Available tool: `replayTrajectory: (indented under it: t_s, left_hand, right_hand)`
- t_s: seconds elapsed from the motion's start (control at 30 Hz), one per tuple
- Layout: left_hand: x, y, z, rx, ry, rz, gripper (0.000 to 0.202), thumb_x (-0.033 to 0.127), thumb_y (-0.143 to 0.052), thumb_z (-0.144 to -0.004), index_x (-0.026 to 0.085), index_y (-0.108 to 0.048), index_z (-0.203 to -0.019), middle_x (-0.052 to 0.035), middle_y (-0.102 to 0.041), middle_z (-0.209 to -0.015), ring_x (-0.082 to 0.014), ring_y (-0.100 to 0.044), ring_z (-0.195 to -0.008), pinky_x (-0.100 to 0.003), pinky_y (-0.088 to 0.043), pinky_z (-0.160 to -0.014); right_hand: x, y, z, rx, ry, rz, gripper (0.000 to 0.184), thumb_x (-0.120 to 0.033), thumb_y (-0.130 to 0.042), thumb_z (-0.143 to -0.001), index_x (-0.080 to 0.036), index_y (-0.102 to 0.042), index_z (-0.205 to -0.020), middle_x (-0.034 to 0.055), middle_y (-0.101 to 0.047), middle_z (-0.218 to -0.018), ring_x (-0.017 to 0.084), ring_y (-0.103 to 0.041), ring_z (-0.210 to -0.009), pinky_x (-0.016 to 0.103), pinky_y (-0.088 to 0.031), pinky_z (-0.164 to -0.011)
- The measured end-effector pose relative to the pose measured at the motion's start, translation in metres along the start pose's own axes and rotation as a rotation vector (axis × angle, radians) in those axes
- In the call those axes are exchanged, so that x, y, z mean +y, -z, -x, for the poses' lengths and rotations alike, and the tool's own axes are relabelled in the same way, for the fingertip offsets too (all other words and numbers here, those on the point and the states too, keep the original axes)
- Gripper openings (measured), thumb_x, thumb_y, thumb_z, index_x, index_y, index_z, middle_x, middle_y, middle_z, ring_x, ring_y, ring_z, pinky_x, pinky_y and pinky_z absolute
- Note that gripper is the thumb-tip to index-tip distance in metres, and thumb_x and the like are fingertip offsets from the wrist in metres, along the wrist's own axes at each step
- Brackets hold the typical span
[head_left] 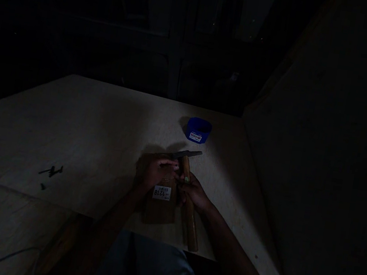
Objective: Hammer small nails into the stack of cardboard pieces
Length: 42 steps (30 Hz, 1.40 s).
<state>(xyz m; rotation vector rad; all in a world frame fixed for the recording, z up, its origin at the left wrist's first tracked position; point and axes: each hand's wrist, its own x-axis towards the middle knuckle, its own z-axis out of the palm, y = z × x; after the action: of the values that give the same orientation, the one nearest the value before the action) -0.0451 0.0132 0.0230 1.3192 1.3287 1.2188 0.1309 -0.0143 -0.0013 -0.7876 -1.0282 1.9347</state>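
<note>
A brown wooden block (160,210) with a white label reading 1218 lies on the pale board table (100,143) just in front of me. My left hand (158,170) rests on the block's far end, fingers pinched together near the hammer's head; what they pinch is too small to make out. My right hand (192,191) grips the wooden handle of a hammer (189,212). The hammer's dark metal head (188,154) sits just past the block's far end.
A small blue tub (198,130) with a label stands beyond the hammer. Several dark nails or screws (51,171) lie at the left of the table. A large dark panel (319,176) rises along the right edge. The scene is very dim.
</note>
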Motion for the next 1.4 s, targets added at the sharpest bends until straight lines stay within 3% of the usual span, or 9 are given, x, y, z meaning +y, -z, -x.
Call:
replayTrajectory:
  t_s: [0.13, 0.27, 0.43, 0.53, 0.7, 1.07, 1.4]
  left_hand:
    - [-0.001, 0.000, 0.003, 0.008, -0.015, -0.069, 0.010, 0.022, -0.074, -0.074, 0.023, -0.079, -0.082, -0.0025, -0.080, -0.089, -0.0217, -0.075, -0.088, -0.032, -0.060, -0.082]
    - [-0.008, -0.001, 0.006, 0.032, -0.058, -0.128, 0.016, 0.025, -0.067, -0.080, 0.021, -0.079, -0.090, -0.0036, -0.080, -0.095, -0.0215, -0.075, -0.092, -0.034, -0.059, -0.089]
    - [-0.016, -0.003, 0.009, 0.042, -0.090, -0.149, 0.019, 0.026, -0.064, -0.084, 0.022, -0.079, -0.093, -0.0033, -0.080, -0.099, -0.0221, -0.074, -0.096, -0.037, -0.057, -0.093]
    - [-0.018, -0.004, 0.009, 0.031, -0.081, -0.150, 0.019, 0.025, -0.064, -0.085, 0.022, -0.079, -0.095, -0.0034, -0.080, -0.098, -0.0228, -0.074, -0.095, -0.038, -0.058, -0.092]
    - [-0.020, -0.004, 0.009, -0.013, -0.081, -0.146, 0.020, 0.024, -0.062, -0.087, 0.021, -0.079, -0.097, -0.0044, -0.080, -0.098, -0.0230, -0.074, -0.096, -0.038, -0.058, -0.091]
    - [-0.023, -0.002, 0.012, -0.038, -0.110, -0.173, 0.023, 0.028, -0.062, -0.088, 0.020, -0.078, -0.101, -0.0056, -0.078, -0.106, -0.0235, -0.073, -0.102, -0.040, -0.056, -0.097]
    - [-0.031, -0.001, 0.013, -0.034, -0.115, -0.182, 0.025, 0.030, -0.059, -0.089, 0.022, -0.078, -0.103, -0.0042, -0.077, -0.111, -0.0232, -0.072, -0.106, -0.042, -0.054, -0.101]
  right_hand:
    - [-0.003, -0.001, 0.001, 0.008, 0.008, -0.014, 0.032, -0.017, -0.065, -0.067, -0.024, -0.045, -0.091, 0.0050, -0.075, -0.117, 0.003, -0.047, -0.032, 0.019, -0.045, -0.031]
    - [-0.010, -0.003, 0.004, 0.029, 0.042, -0.029, 0.031, -0.022, -0.068, -0.071, -0.024, -0.044, -0.090, 0.0097, -0.074, -0.120, 0.003, -0.045, -0.031, 0.019, -0.043, -0.029]
    - [-0.018, -0.003, 0.010, 0.128, 0.039, 0.007, 0.034, -0.033, -0.072, -0.077, -0.024, -0.043, -0.092, 0.0053, -0.077, -0.109, 0.004, -0.044, -0.031, 0.019, -0.043, -0.028]
    - [-0.019, 0.000, 0.010, 0.147, 0.027, 0.023, 0.036, -0.038, -0.074, -0.078, -0.025, -0.043, -0.093, 0.0037, -0.077, -0.108, 0.003, -0.044, -0.031, 0.023, -0.052, -0.034]
    - [-0.014, 0.006, 0.008, 0.097, 0.011, 0.004, 0.038, -0.030, -0.079, -0.073, -0.023, -0.045, -0.089, 0.0050, -0.076, -0.114, 0.005, -0.053, -0.039, 0.035, -0.064, -0.057]
    - [-0.009, 0.010, 0.005, 0.123, 0.061, -0.008, 0.031, -0.024, -0.073, -0.076, -0.023, -0.046, -0.090, 0.0031, -0.077, -0.101, 0.008, -0.057, -0.045, 0.034, -0.063, -0.054]
    - [-0.012, 0.009, 0.004, 0.141, 0.039, -0.054, 0.036, -0.022, -0.076, -0.070, -0.024, -0.046, -0.089, 0.0009, -0.078, -0.094, 0.009, -0.057, -0.043, 0.034, -0.063, -0.053]
